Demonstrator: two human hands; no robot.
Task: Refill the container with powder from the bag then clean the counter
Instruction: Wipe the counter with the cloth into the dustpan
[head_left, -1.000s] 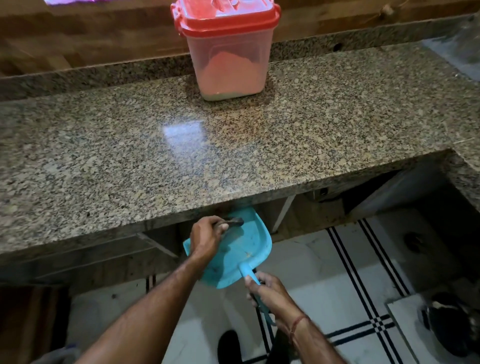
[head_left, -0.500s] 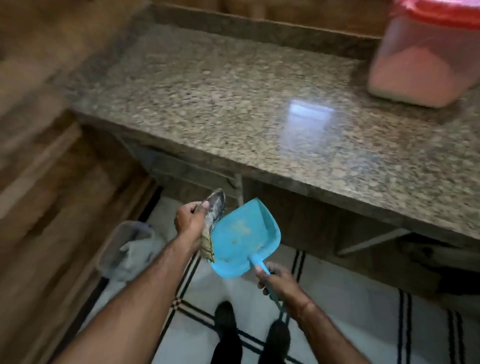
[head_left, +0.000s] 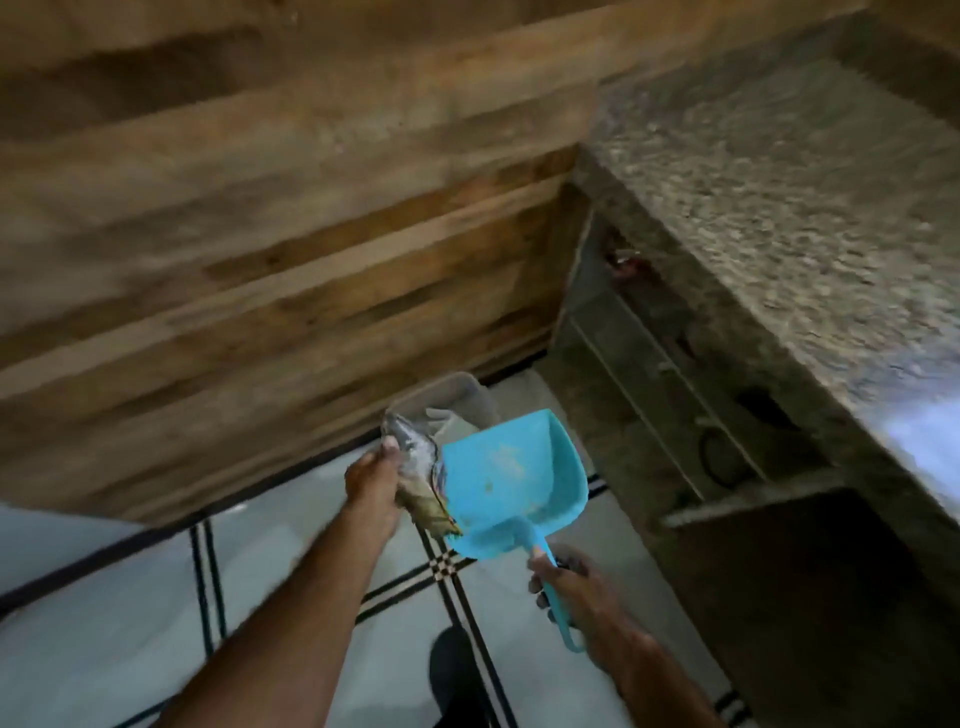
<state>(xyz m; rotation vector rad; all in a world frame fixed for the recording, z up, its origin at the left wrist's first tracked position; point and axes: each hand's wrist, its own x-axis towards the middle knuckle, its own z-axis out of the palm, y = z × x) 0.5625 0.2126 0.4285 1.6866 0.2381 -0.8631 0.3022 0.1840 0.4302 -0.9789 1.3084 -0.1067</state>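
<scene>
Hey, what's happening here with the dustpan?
A person is standing beside the granite counter, carrying a blue dustpan by its handle in the right hand. The left hand grips a crumpled bag or cloth; blur hides which. Both are held out toward a clear plastic bin on the floor by the wooden wall, seemingly to dump the sweepings.

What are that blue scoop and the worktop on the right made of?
The blue dustpan looks like moulded plastic: one even turquoise colour, thin walls, a smooth, slightly glossy face. The counter looks like polished granite: speckled grey-brown grain and a bright reflection near its edge, though blur leaves an imitation stone possible.
</scene>
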